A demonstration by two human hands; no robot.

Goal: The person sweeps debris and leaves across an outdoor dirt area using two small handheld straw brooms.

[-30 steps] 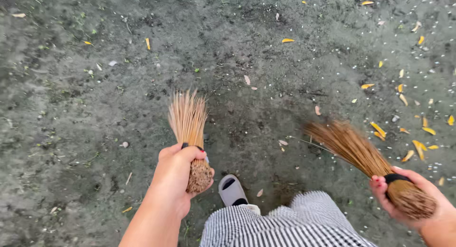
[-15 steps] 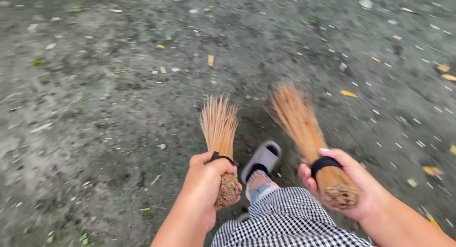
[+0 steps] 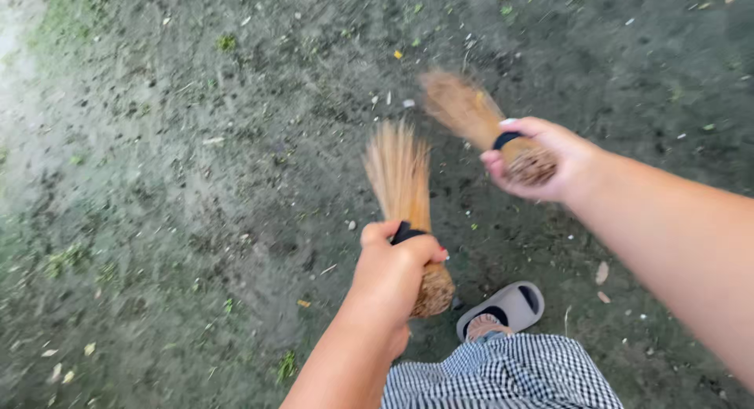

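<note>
Brooms of bundled straw are gripped one per hand: the near broom (image 3: 402, 190) is clamped at its black band by the left hand (image 3: 393, 271), the far broom (image 3: 471, 114) is held the same way by the right hand (image 3: 542, 161), and both sets of bristles are pointed down at the dirt ground (image 3: 157, 181), blurred. Sweeping is judged only partly done, since small leaves and pale specks (image 3: 603, 273) are seen scattered near the grey sandal (image 3: 503, 307) and checked trousers (image 3: 503, 374), with more litter far left.

right broom (image 3: 471, 114) swung forward-left, view turned — leaves gone
</note>
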